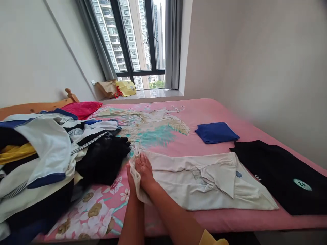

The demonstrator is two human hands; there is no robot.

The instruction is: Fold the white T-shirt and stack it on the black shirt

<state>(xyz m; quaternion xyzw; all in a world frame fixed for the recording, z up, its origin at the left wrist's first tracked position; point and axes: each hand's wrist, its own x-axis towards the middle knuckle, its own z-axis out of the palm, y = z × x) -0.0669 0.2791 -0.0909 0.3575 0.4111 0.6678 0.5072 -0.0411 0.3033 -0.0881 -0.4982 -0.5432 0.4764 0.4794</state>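
Observation:
A cream shirt lies lengthwise across the front of the bed, its sleeve folded over into a triangle near the right end. At its left end, the fabric edge is bunched up and lifted between my two hands. My right hand presses on the inner side of that edge, fingers together. On the outer side, my left hand grips the same edge, its fingers partly hidden by cloth. Just right of the shirt, a black garment with a round pale-green print lies flat.
A heap of clothes covers the left of the bed, with black cloth nearest my hands. A folded blue garment rests on the pink bedsheet. A red pillow and bags are farther back.

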